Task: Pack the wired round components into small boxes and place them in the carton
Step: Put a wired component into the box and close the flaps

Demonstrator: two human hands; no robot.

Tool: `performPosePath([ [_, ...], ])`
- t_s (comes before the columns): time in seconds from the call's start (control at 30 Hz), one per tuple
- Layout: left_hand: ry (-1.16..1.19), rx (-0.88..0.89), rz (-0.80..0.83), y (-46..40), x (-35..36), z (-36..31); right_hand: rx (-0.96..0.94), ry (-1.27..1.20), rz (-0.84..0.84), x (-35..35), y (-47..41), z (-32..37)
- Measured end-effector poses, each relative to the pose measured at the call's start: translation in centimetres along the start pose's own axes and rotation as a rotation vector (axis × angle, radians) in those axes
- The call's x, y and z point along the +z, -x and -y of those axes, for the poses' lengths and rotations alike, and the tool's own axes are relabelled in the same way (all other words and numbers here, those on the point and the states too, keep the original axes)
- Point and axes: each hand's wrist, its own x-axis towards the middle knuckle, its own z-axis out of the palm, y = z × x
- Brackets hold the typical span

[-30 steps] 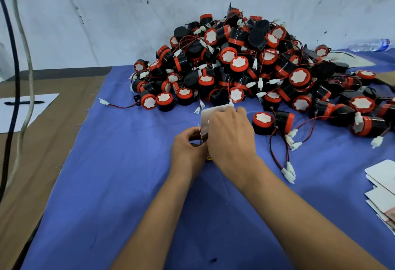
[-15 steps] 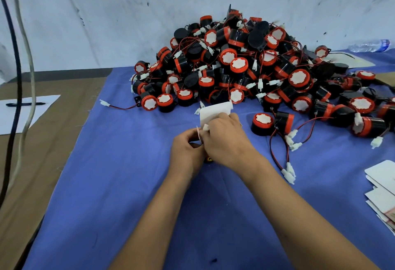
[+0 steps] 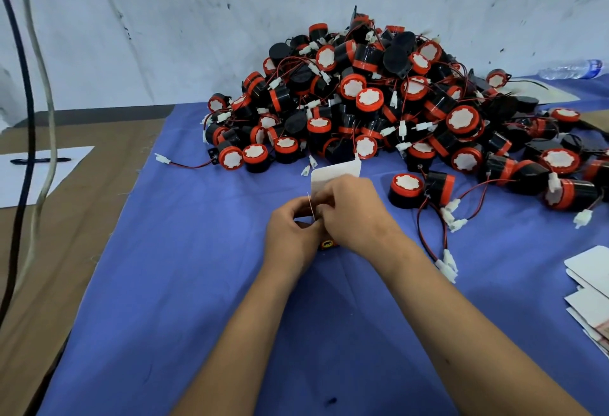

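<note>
Blue cloth [image 3: 197,267] covers the tabletop. At frame centre, left hand [image 3: 291,234] and right hand [image 3: 354,214] each keep a curled grip pinching a small white box [image 3: 334,173], flap up; a component seems tucked beneath, mostly hidden. Behind, upper centre, lies the component pile [image 3: 379,105].

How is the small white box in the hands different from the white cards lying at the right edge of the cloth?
The small white box is held up off the blue cloth by the left hand and right hand; the white cards lie flat, untouched. The box is single and partly hidden by fingers; the cards form a loose overlapping stack. Both are white.
</note>
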Motion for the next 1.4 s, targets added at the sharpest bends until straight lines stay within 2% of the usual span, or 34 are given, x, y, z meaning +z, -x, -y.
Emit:
performPosePath([
  [0.07,-0.031,0.026,0.002,0.0,0.0,0.1,-0.019,-0.109,-0.088,-0.5,0.1,-0.4],
  [0.13,-0.041,0.058,0.031,0.1,-0.3,0.1,-0.034,-0.118,-0.150,-0.7,0.0,-0.7],
  [0.3,0.061,0.021,0.284,0.0,-1.9,0.0,-0.117,0.045,-0.151,0.2,0.0,-1.2],
  [0.4,-0.003,0.039,0.262,0.0,-1.8,0.1,-0.215,0.102,-0.109,0.3,0.5,-1.9],
  [0.53,0.037,0.034,0.258,-0.1,-1.8,0.3,-0.385,0.224,-0.024,0.3,1.4,-3.6],
  [0.7,0.052,0.056,0.268,-0.1,-1.9,0.3,-0.480,0.251,0.020,0.3,1.8,-5.0],
  [0.73,0.053,0.056,0.271,-0.1,-2.0,0.3,-0.504,0.169,-0.039,0.3,1.9,-5.2],
  [0.77,0.052,0.051,0.272,-0.2,-2.1,0.3,-0.532,0.056,-0.168,0.4,2.0,-5.4],
  [0.83,0.040,0.025,0.264,-0.3,-2.4,0.5,-0.525,-0.124,-0.544,0.6,2.2,-6.0],
  [0.9,0.032,-0.001,0.272,-0.5,-2.8,0.5,-0.348,-0.216,-0.783,0.7,1.9,-6.5],
  [0.93,0.033,-0.011,0.284,-0.5,-3.0,0.5,-0.213,-0.287,-0.787,0.8,1.7,-6.8],
  [0.97,0.038,-0.020,0.296,-0.6,-3.2,0.6,-0.079,-0.402,-0.690,0.8,1.3,-7.0],
  [1.03,0.069,-0.041,0.314,-0.6,-3.5,0.6,0.096,-0.644,-0.351,1.2,1.0,-7.4],
  [1.07,0.110,-0.060,0.328,-0.7,-3.6,0.5,0.117,-0.714,-0.214,1.6,0.9,-7.7],
  [1.13,0.260,-0.123,0.384,-0.9,-4.0,0.5,0.080,-0.737,-0.077,2.0,1.0,-8.1],
  [1.2,0.420,-0.189,0.435,-1.0,-4.2,0.3,0.066,-0.754,-0.053,2.1,0.9,-8.2],
  [1.27,0.485,-0.228,0.417,-1.1,-4.2,0.3,0.067,-0.742,-0.084,2.2,1.0,-7.9],
  [1.4,0.460,-0.297,0.258,-1.3,-3.4,0.7,0.008,-0.693,-0.102,2.4,1.3,-7.5],
])
